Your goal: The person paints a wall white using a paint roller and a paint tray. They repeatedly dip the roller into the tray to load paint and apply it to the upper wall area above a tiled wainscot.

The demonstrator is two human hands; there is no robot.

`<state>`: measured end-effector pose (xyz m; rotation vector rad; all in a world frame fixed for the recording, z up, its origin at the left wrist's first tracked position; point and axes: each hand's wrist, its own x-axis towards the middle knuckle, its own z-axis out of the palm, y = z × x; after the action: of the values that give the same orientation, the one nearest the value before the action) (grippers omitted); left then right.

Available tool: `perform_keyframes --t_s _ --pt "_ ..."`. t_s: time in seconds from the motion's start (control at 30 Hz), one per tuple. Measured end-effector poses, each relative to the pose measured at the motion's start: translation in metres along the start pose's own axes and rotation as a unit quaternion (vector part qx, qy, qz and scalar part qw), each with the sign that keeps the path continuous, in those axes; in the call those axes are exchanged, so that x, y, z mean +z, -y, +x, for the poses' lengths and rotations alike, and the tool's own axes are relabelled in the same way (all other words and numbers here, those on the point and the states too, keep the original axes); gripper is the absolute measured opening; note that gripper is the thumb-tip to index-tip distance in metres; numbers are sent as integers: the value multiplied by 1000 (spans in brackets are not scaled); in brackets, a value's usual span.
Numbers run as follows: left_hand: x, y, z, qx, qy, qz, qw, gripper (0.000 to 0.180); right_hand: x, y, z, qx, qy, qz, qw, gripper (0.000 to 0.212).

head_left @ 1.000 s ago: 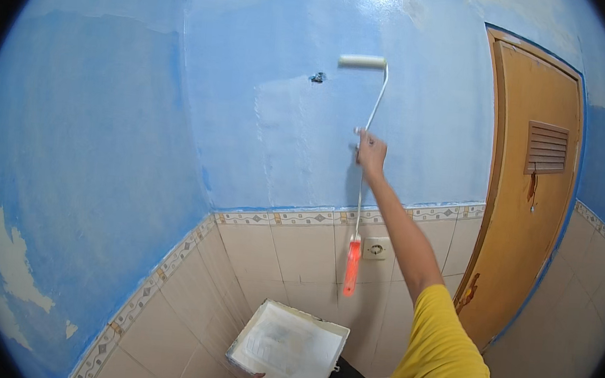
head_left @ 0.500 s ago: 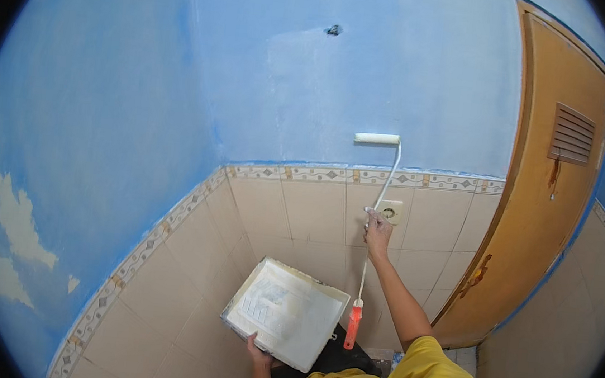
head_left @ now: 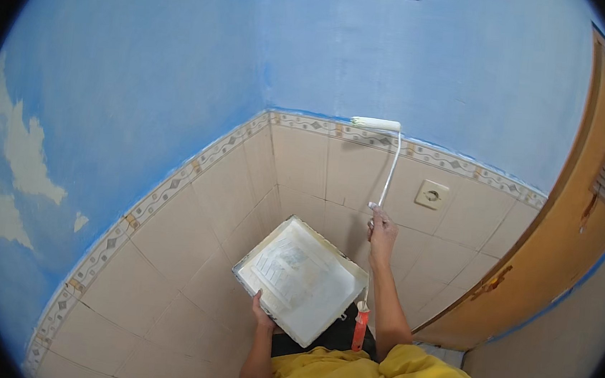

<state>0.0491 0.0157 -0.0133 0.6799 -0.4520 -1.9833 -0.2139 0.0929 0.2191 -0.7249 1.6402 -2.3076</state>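
Observation:
A paint roller (head_left: 375,124) with a white sleeve, a long thin metal rod and an orange-red handle is upright before me. My right hand (head_left: 383,233) is closed round the middle of its rod, well above the handle. The sleeve lies in front of the patterned tile border, just under the blue wall; whether it touches cannot be made out. With my left hand (head_left: 261,313) I grip the near left edge of a paint tray (head_left: 302,279), thumb on top and the other fingers hidden beneath. Whitish paint coats the tilted tray, which has a ribbed patch.
Blue painted wall (head_left: 163,54) rises above beige tiles (head_left: 181,257), and the two walls meet in a corner ahead. Pale bare patches (head_left: 25,154) show at left. A wall socket (head_left: 432,194) sits right of the rod. An orange-brown door (head_left: 525,280) stands at right.
My view has swung right to left across the scene, so wall, socket and door now sit farther right. The roller has shifted left along the wall and lower, from the blue paint to the border.

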Motion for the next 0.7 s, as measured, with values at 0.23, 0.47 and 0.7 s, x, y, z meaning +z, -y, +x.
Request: perform_keyframes --t_s 0.23,0.47,0.7 --pt "0 2 0 -43 -9 -12 999 63 -5 2 -27 93 74 76 990 33" --pt "-20 11 10 -101 -56 15 993 66 -34 -20 -34 157 202 227 940 33" --pt "-13 -4 7 -111 -62 34 991 67 -64 -36 -75 198 323 135 915 41"
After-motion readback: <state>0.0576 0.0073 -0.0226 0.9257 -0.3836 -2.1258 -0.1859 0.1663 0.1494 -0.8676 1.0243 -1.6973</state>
